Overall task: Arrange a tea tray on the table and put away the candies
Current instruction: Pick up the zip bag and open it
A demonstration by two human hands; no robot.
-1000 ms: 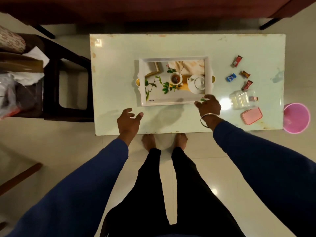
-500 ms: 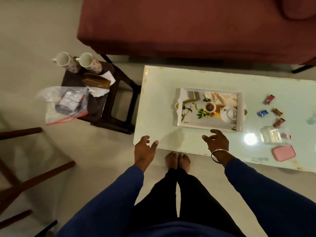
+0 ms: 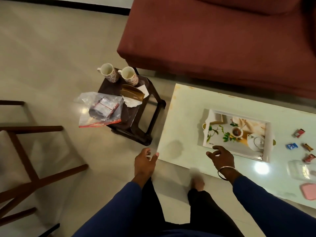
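Since the earlier frame the view has swung left: table (image 3: 181, 117) and tray (image 3: 268, 142) now sit toward the right, stool and both mugs fully in view, and the right hand (image 3: 221, 158) has come off the tray's near rim. Right hand: fingers loosely spread, holding nothing, hovering over the tabletop just short of the tray's near edge; metal bangle at wrist. Left hand (image 3: 145, 162): relaxed, empty, at the tabletop's near-left corner, over floor. Bare glossy tabletop lies between the hands. Tray: white, rectangular, raised rim, printed teapot-and-leaf picture, mid-tabletop. Four wrapped candies (image 3: 299, 133) lie scattered toward the right edge, apart from the tray; clear container (image 3: 301, 170) and pink lid (image 3: 309, 191) near the front right. Dark plastic stool (image 3: 145, 120) stands left of the table, open floor around it, carrying two floral mugs (image 3: 109, 72), papers, a clear plastic bag (image 3: 100, 108). Maroon sofa (image 3: 213, 40) beyond.
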